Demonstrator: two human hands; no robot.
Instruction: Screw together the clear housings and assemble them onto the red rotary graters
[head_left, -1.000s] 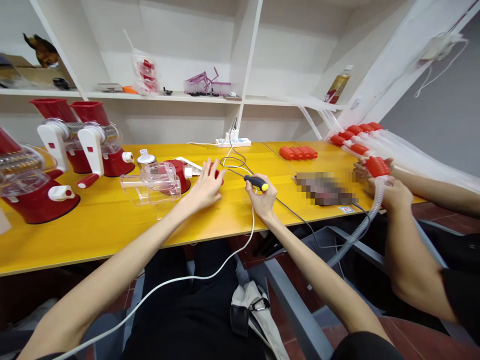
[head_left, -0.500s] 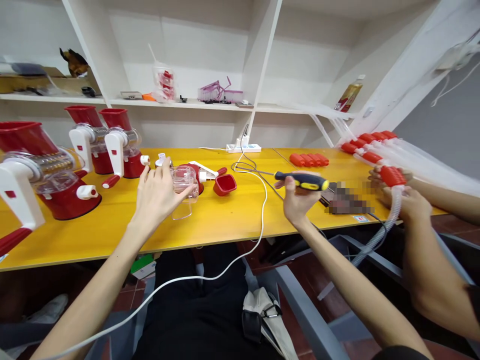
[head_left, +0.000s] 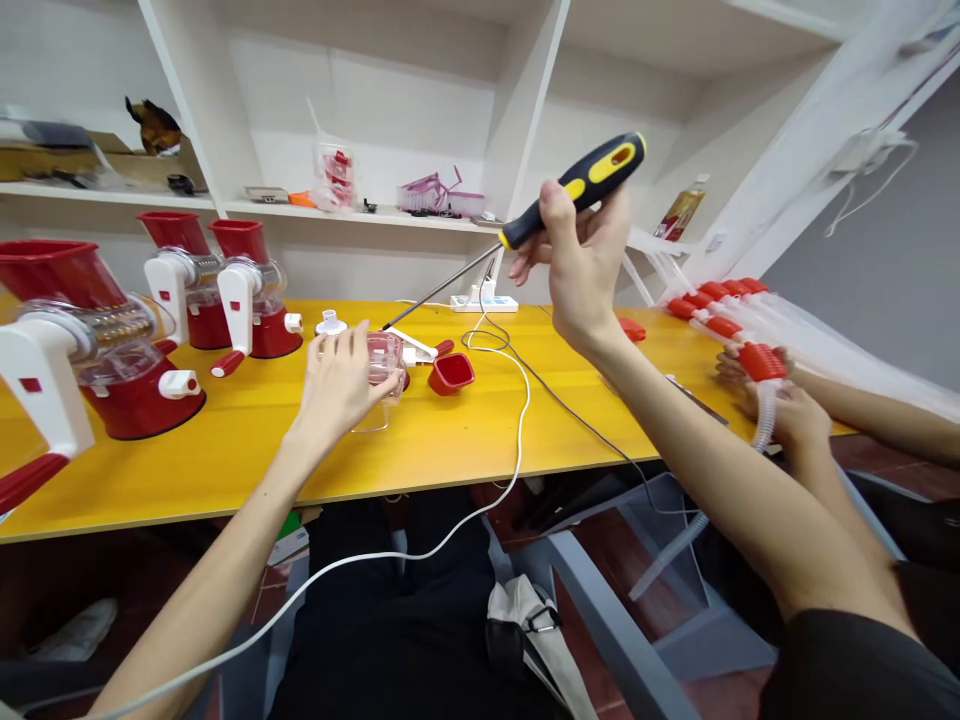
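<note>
1. Screwdriver (head_left: 574, 190) raised over the tabletop (head_left: 450, 450), slanting down toward the clear housing (head_left: 384, 358); whether its tip touches, I cannot tell
2. Right hand (head_left: 589, 260) closed around the handle, thumb in front, probably held high because the shaft is long
3. Left hand (head_left: 337, 385) half-curled over the housing's left end, thumb along its front, likely steadying it
4. Red hopper (head_left: 451, 374) lies right of the housing, back from the tabletop's front edge, seemingly set aside within reach
</note>
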